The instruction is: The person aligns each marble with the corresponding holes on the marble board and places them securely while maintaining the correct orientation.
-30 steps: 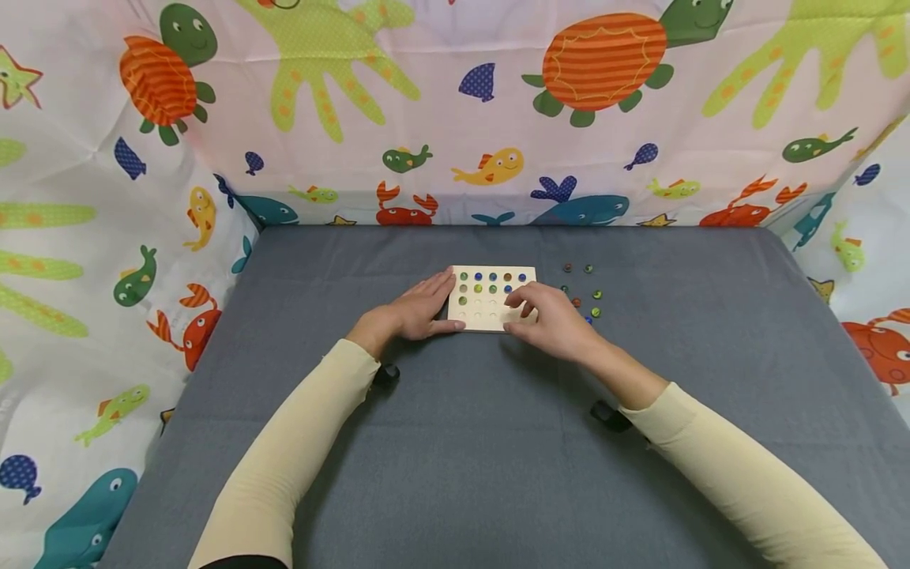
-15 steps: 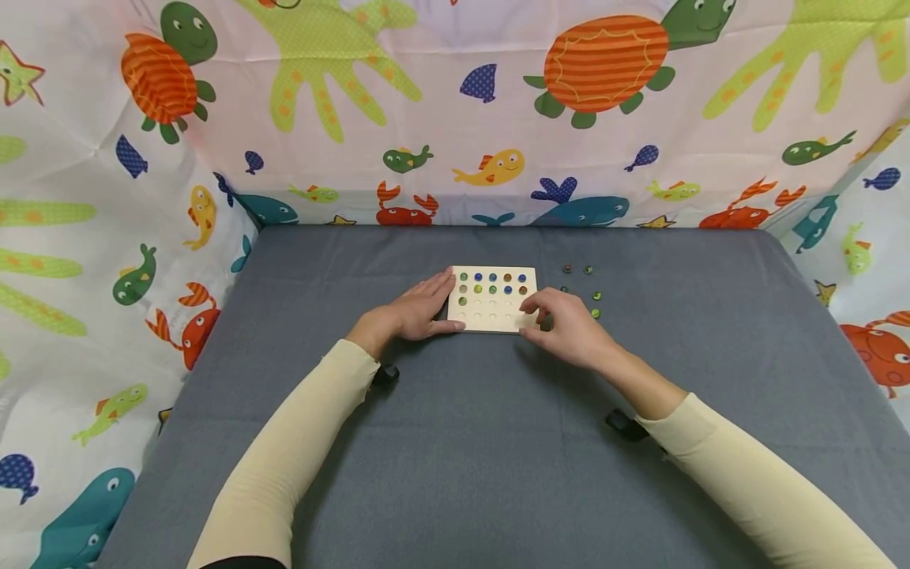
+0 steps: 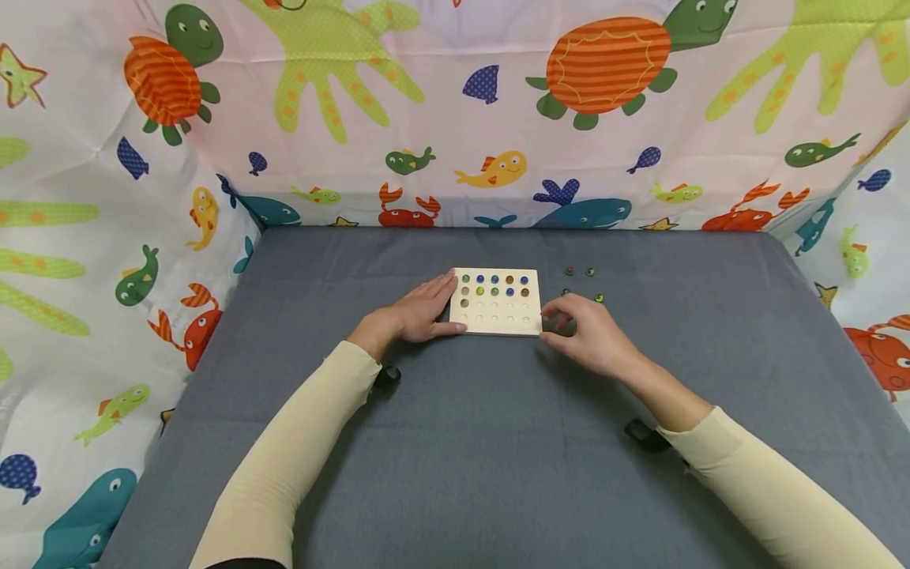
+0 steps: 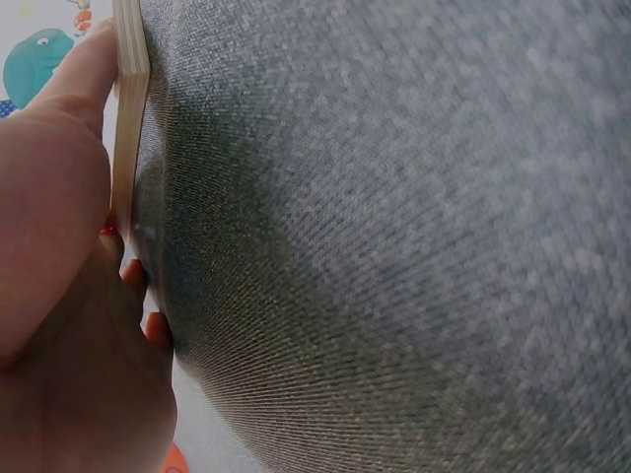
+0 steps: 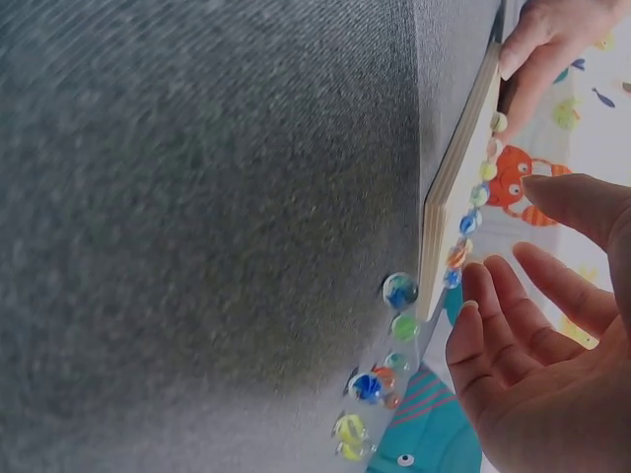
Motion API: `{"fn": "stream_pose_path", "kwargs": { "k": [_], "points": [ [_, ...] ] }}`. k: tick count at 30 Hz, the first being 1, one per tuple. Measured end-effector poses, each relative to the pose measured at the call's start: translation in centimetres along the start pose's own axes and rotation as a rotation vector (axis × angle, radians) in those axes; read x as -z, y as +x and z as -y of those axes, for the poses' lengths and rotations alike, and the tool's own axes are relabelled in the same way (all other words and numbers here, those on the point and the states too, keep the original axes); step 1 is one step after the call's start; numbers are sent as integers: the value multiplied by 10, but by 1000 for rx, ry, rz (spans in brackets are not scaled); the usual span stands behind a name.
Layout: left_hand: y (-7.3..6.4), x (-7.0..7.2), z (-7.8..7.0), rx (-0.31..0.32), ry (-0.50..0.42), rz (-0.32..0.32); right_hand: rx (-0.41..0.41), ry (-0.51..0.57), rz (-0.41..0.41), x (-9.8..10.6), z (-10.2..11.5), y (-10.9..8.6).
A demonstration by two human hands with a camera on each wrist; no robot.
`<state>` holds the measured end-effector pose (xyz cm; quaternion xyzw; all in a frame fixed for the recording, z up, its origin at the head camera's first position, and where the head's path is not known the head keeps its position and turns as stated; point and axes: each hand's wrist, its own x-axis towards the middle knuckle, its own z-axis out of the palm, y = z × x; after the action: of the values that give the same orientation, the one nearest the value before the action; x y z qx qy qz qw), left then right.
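A pale wooden board point(image 3: 505, 321) with rows of round hollows lies on the grey cloth. Glass marbles fill its two far rows, and a single green marble point(image 3: 464, 303) sits at the left of the third row. My left hand point(image 3: 418, 310) rests against the board's left side, thumb point(image 4: 84, 74) along the near corner and fingers straight. Beside the right edge hovers my right hand point(image 3: 590, 336); thumb and loosely bent fingers stand apart with nothing between them in the right wrist view. Below it loose marbles, among them a blue one point(image 5: 400, 291), lie on the cloth.
More loose marbles show beyond the right hand, a reddish one point(image 3: 569, 270) and a green one point(image 3: 590, 272) farthest back. Grey cloth point(image 3: 455, 474) covers the table. A curtain point(image 3: 426, 95) printed with sea animals stands behind and at both sides.
My right hand has moved right, from over the board to beside its right edge, uncovering a marble at the second row's right end. It now hides several loose marbles. The left hand stays put.
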<state>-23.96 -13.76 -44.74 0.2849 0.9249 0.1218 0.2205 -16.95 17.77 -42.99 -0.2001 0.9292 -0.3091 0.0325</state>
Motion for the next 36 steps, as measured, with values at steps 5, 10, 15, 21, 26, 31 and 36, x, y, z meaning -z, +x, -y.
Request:
{"fn": "stream_pose_path", "kwargs": {
  "k": [5,10,15,21,26,31,36],
  "points": [
    [1,0,0,-2,16,-5,-22,-2,1,5,-3,-2],
    [0,0,-2,-1,10,-8,-24,-6,2,7,-6,-5],
    [-1,2,-3,-2,4,-3,-24,-9,-10,9,-9,-8],
    [0,3,-3,1,8,4,-28,-2,-16,14,-13,-11],
    [5,1,1,20,1,26,-29,-8,-19,17,-16,-12],
    [12,-5,9,38,-18,38,-32,-13,-14,20,-18,-13],
    [16,-7,15,37,-36,37,-41,-18,-8,22,-18,-14]
  ]
}}
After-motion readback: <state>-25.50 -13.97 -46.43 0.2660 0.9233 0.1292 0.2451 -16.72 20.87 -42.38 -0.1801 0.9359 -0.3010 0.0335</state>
